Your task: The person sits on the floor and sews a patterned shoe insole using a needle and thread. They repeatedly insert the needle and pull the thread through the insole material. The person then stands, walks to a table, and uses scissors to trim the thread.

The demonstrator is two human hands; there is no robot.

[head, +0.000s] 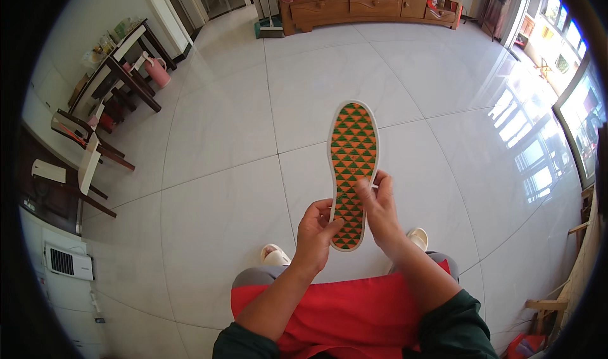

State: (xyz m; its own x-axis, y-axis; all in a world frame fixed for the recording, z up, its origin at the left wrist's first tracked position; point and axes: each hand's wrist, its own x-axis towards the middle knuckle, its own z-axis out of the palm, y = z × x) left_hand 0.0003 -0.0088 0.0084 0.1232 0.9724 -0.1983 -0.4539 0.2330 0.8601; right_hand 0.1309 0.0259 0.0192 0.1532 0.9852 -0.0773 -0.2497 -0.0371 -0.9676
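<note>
An embroidered insole with rows of green and orange triangles and a white rim is held up in front of me, its wide end pointing away. My left hand grips the left edge near the narrow end, thumb on the patterned face. On the opposite edge, my right hand pinches the insole around its middle, thumb on top and fingers partly hidden behind it. A red apron covers my lap below the forearms.
Glossy tiles floor the room. Left are a table, a pink thermos jug and chairs. A wooden TV cabinet and a broom with dustpan stand far off. A wooden frame is lower right.
</note>
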